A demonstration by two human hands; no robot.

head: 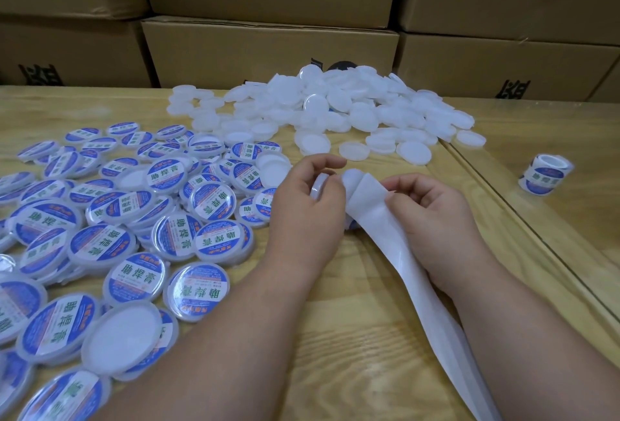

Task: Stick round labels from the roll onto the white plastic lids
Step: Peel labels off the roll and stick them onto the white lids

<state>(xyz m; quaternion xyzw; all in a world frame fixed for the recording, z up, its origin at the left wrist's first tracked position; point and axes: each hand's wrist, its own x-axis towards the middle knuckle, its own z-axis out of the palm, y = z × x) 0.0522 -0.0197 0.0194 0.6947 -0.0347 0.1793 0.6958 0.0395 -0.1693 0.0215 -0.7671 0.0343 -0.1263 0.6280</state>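
White lid [318, 185] – held on edge in my left hand [310, 209], fingers curled round its rim, above the wooden table [352, 320]. My right hand [432, 216] pinches the white backing strip [396, 252], which trails toward me. Labelled lids [141, 252] lie heaped left; bare lids [335, 111] are piled beyond – a label roll [545, 177] stands far right. Cardboard boxes [268, 51] stand behind.

Both forearms are bare to the frame edge, and the left hand [310, 205] and right hand [436, 216] ungloved.
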